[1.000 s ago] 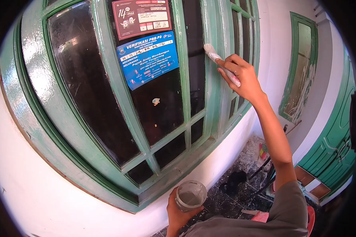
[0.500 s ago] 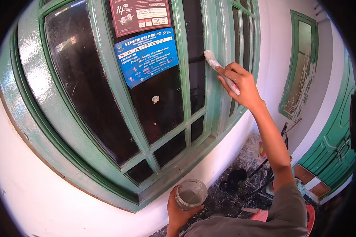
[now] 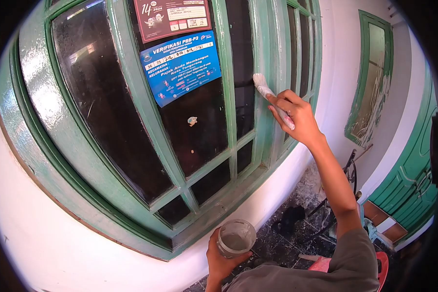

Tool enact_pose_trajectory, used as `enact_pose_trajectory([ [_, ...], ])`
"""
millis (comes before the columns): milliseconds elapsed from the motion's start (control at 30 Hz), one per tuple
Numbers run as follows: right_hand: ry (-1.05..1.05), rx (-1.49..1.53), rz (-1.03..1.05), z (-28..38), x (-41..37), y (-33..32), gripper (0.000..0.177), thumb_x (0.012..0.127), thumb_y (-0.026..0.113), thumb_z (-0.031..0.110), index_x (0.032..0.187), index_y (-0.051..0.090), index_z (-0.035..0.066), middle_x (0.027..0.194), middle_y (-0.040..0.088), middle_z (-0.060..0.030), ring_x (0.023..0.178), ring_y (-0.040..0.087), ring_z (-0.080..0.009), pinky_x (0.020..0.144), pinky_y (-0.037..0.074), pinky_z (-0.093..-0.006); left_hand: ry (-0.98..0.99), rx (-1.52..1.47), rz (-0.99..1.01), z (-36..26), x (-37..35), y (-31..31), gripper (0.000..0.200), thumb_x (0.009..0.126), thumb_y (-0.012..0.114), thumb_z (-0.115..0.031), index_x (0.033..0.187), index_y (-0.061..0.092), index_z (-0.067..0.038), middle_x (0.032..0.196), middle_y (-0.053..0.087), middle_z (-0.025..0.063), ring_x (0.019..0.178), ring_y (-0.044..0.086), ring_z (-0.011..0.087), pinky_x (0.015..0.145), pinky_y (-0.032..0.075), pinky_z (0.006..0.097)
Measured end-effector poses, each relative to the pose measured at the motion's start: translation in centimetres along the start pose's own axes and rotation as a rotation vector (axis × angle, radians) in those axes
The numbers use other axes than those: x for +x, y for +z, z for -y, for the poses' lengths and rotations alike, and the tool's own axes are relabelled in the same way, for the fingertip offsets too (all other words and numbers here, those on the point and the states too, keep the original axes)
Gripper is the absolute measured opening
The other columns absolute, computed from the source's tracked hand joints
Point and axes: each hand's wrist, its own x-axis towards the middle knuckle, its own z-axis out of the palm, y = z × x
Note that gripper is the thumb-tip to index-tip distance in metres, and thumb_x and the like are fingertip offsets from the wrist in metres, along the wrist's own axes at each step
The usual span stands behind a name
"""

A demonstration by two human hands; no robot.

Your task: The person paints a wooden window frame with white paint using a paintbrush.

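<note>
My right hand (image 3: 297, 117) is closed around the handle of a paintbrush (image 3: 264, 89). Its pale bristles touch the green window frame (image 3: 261, 117) along the upright beside a narrow dark pane. Low in the view, my left hand (image 3: 220, 263) grips a clear plastic tub (image 3: 236, 237) by its side, the opening facing up. Greyish-green paint (image 3: 235, 240) lies inside the tub. The frame looks glossy at the left and has a paler, duller coat near the brush.
A blue sticker (image 3: 182, 65) and a maroon sticker (image 3: 173, 19) are on the glass. To the right are a paint-smeared window (image 3: 370, 82) and a green door (image 3: 404, 180). Below lie a dark speckled floor (image 3: 277, 248), a black cloth-like thing (image 3: 289, 221) and a red plastic object (image 3: 382, 267).
My right hand has moved the brush a little way down the upright. The left hand and the tub stay nearly where they were.
</note>
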Motion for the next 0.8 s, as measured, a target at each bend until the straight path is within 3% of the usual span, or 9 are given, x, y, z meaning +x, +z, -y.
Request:
enact_pose_trajectory([
  [633,0.048,0.039,0.057,0.1,-4.9,2.0,0.028,0.086,0.079,0.002,0.113,0.076,0.005,0.091,0.061,-0.009,0.07,0.064,-0.029,0.062,0.054,-0.0389,-0.007,0.013,-0.01,-0.5,0.1,0.0,0.115,0.054,0.104,-0.026,0.148,0.044,0.001,0.137,0.063,0.0181,0.126,0.063,0.0297,0.108,0.051,0.0402],
  [733,0.063,0.02,0.084,0.0,-6.0,2.5,0.032,0.083,0.08,-0.002,0.113,0.076,0.005,0.093,0.064,-0.0087,0.071,0.063,-0.025,0.064,0.053,-0.0351,-0.003,-0.018,-0.009,-0.2,0.0,0.1,0.112,0.056,0.104,-0.027,0.147,0.045,0.002,0.137,0.063,0.0185,0.126,0.063,0.0301,0.108,0.051,0.0401],
  [800,0.071,0.052,0.086,0.2,-6.3,2.6,0.03,0.084,0.079,0.001,0.114,0.075,0.005,0.092,0.062,-0.0092,0.071,0.064,-0.0285,0.063,0.054,-0.038,0.001,-0.008,-0.004,-0.1,0.0,0.1,0.112,0.056,0.104,-0.027,0.147,0.045,0.002,0.137,0.063,0.0185,0.126,0.063,0.03,0.108,0.051,0.0399],
])
